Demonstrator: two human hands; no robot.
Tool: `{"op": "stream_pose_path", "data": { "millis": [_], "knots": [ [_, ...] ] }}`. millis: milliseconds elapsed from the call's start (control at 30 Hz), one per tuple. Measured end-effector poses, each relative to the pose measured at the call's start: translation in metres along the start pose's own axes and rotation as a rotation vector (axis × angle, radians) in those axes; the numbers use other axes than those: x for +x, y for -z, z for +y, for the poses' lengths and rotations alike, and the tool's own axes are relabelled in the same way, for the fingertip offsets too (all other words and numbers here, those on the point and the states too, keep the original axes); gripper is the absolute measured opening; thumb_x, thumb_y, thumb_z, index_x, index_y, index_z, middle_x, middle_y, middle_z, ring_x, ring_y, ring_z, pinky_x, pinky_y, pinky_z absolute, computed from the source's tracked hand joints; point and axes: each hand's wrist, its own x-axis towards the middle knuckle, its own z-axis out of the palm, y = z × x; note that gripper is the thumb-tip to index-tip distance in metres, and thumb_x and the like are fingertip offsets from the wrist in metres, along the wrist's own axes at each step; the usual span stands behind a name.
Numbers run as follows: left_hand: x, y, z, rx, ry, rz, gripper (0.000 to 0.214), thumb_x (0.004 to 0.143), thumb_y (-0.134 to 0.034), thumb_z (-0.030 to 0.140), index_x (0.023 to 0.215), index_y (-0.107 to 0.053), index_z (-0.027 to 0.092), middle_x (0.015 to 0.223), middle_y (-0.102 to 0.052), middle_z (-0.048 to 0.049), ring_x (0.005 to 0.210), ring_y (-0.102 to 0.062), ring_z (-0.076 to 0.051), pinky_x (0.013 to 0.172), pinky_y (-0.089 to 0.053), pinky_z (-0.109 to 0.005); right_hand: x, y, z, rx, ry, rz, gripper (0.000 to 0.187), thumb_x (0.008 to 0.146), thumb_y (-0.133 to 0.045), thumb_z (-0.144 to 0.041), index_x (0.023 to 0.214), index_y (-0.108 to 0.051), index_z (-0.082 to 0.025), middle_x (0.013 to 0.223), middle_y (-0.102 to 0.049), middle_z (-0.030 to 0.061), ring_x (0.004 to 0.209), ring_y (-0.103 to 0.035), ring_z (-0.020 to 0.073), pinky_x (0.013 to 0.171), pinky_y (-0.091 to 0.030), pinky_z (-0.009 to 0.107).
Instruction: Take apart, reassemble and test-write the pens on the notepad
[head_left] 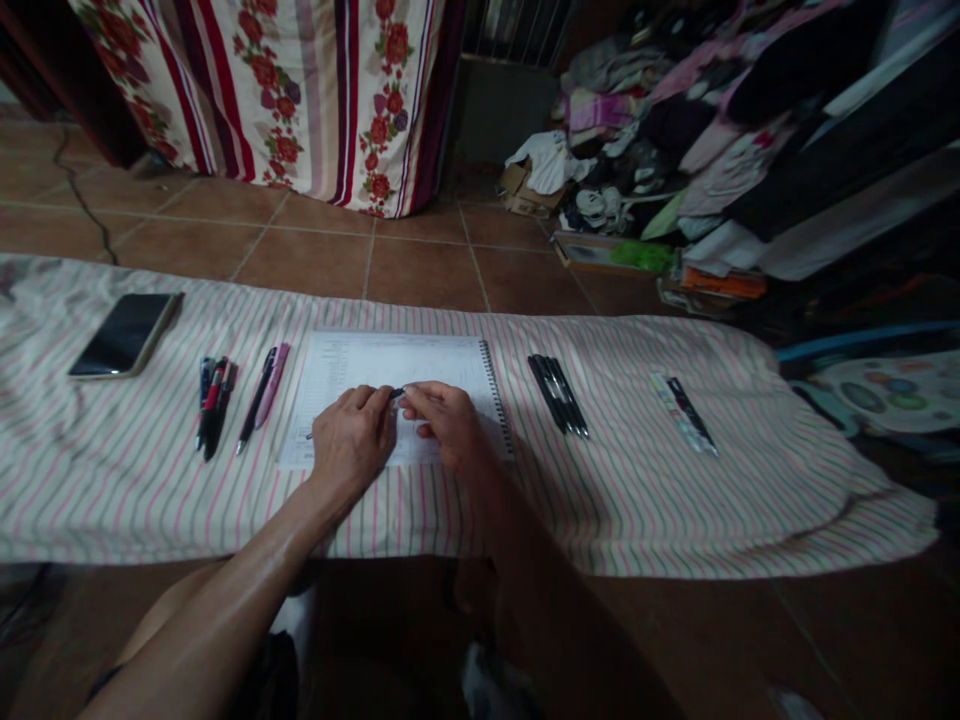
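Note:
Both my hands rest over a spiral notebook (390,365) that lies open on a striped cloth (600,480) on the floor. My left hand (352,438) and my right hand (444,418) are closed on the two ends of one dark pen (396,393), fingertips nearly meeting. Its far tip pokes out left of my left hand. Left of the notebook lie a black and a pink pen (262,398) and a bunch of red and dark pens (212,405). Right of it lie several black pens (559,395).
A phone (126,333) lies face up at the cloth's left end. Two more pens (684,412) lie far right. Beyond the cloth are a tiled floor, a floral hanging fabric (315,90) and a heap of clothes (675,130) at the back right.

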Motion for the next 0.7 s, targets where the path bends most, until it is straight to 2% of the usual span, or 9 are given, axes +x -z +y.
{"op": "stream_pose_path", "data": {
  "millis": [367, 700],
  "knots": [
    [-0.0008, -0.0012, -0.0013, -0.007, -0.012, 0.011, 0.03, 0.091, -0.041, 0.028, 0.109, -0.063, 0.018, 0.088, -0.068, -0.006, 0.083, -0.062, -0.021, 0.066, -0.043, -0.032, -0.0009, -0.003, -0.0049, 0.01, -0.019, 0.051, 0.013, 0.076, -0.062, -0.028, 0.076, -0.063, -0.016, 0.076, -0.069, 0.0037, 0.061, -0.06, 0.0089, 0.042, -0.037, 0.015],
    [-0.0014, -0.0025, -0.0009, -0.006, -0.024, 0.039, 0.028, 0.091, -0.043, 0.027, 0.107, -0.064, 0.018, 0.087, -0.068, -0.0049, 0.082, -0.062, -0.021, 0.065, -0.042, -0.031, 0.0022, -0.0013, -0.001, 0.025, -0.018, 0.028, 0.013, 0.074, -0.063, -0.028, 0.073, -0.063, -0.016, 0.071, -0.068, 0.0025, 0.059, -0.059, 0.0083, 0.042, -0.035, 0.015]
  ]
}}
